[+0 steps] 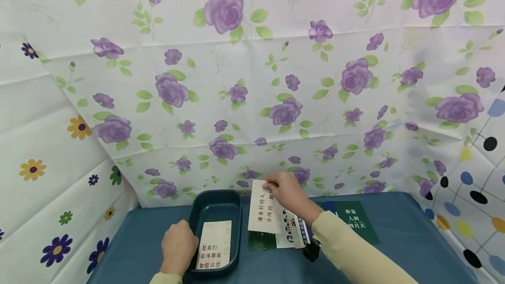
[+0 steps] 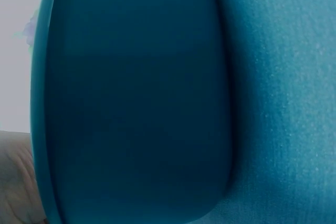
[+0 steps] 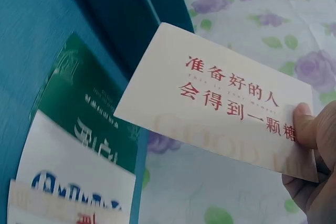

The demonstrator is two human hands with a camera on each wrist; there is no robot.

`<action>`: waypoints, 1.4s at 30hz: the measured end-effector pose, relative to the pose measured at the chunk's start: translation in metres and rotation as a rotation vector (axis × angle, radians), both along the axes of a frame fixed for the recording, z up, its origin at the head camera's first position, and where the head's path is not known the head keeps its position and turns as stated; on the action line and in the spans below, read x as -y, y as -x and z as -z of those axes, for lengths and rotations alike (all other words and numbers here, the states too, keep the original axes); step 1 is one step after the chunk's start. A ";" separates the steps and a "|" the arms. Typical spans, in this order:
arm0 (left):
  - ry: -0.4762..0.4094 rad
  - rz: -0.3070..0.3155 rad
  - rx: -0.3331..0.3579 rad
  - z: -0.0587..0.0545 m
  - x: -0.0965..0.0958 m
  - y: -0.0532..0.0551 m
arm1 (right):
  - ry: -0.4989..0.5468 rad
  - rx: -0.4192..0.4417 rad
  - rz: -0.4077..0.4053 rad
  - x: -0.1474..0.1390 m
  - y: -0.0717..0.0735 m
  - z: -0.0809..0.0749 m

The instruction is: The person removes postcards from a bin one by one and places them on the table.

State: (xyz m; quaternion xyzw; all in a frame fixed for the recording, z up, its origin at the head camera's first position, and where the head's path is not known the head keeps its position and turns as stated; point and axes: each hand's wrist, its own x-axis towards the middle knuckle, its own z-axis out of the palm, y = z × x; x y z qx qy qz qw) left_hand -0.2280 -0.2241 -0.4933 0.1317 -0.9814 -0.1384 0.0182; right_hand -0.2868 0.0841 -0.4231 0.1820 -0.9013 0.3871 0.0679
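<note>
My right hand pinches a cream card by its upper end, thumb on the printed side. Red Chinese characters run across this card in the right wrist view. It hangs raised above other cards, just right of a dark teal tray. My left hand holds the tray's left rim with curled fingers. The tray's outer wall fills much of the left wrist view. Inside the tray lies another cream card with dark lettering.
Right of the tray, overlapping cards lie on the blue table, among them a green card and a white card. Another green card lies farther right. Flower-patterned cloth stands behind and at the sides.
</note>
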 end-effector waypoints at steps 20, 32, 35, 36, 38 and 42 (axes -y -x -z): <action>0.000 -0.001 -0.012 0.003 0.000 0.000 | -0.215 0.109 0.164 -0.107 0.022 0.011; 0.008 -0.004 -0.004 -0.001 0.000 0.000 | -0.390 0.136 0.211 -0.188 0.028 0.021; 0.006 -0.009 0.007 -0.001 0.001 0.000 | -0.427 0.132 0.219 -0.204 0.029 0.029; 0.006 -0.010 0.009 -0.001 0.000 0.000 | -0.430 0.145 0.221 -0.208 0.029 0.032; 0.005 -0.008 0.009 -0.001 0.000 -0.001 | -0.433 0.184 0.225 -0.217 0.029 0.037; 0.008 -0.004 0.004 -0.003 -0.002 -0.002 | -0.448 0.267 0.221 -0.230 0.029 0.043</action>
